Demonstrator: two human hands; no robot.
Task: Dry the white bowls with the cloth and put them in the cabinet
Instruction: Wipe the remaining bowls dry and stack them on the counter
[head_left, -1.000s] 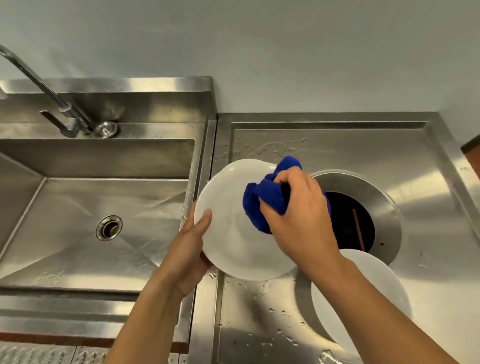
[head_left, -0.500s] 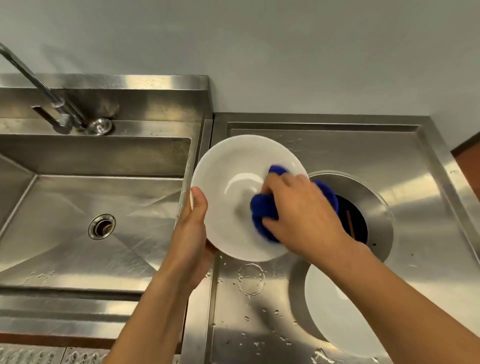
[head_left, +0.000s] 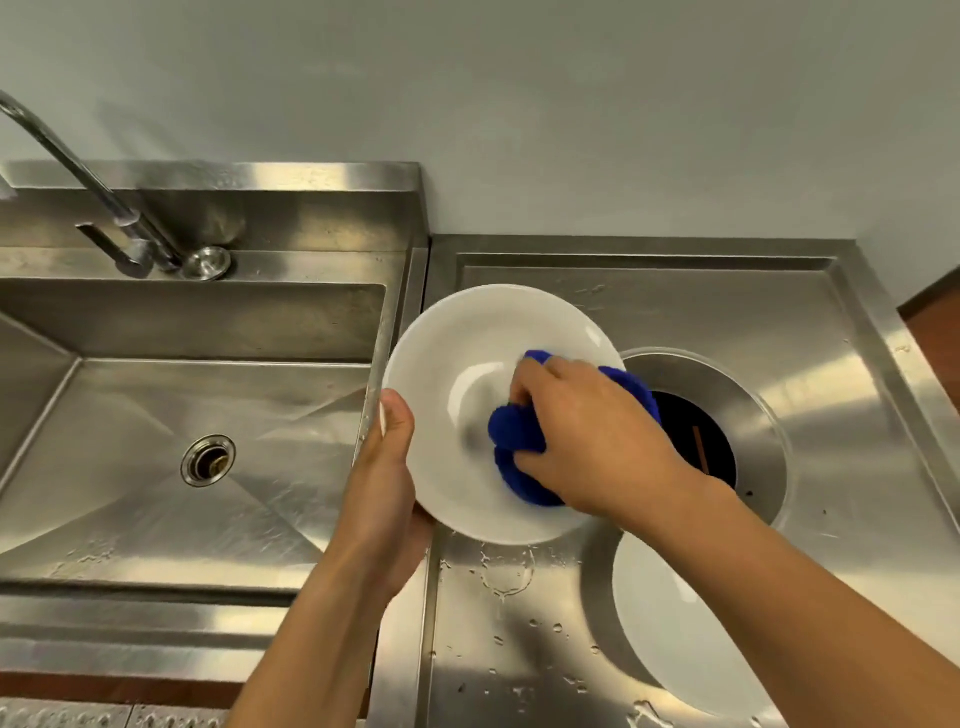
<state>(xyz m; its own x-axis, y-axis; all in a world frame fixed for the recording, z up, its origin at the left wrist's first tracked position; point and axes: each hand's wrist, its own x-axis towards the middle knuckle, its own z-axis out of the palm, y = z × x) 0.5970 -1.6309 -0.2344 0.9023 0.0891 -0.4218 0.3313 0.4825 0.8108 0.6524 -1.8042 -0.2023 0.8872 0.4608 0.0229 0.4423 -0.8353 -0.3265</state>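
Head view, centre of frame: bowl (head_left: 467, 364), white, held tilted above the tabletop (head_left: 857, 519) edge, hollow facing the camera. Left grip (head_left: 387, 483) has its thumb over the bowl's left rim, fingers hidden behind. Right grip (head_left: 597, 441) is bunched round the cloth (head_left: 519, 452), blue, pressed into the hollow's lower right. The unwiped hollow probably lies up-left of the cloth, nearest the right grip. Second bowl (head_left: 670, 639) sits on the tabletop, lower right. Count: bowls two, cloth one. Sink (head_left: 156, 493), left: one. Cabinet not visible.
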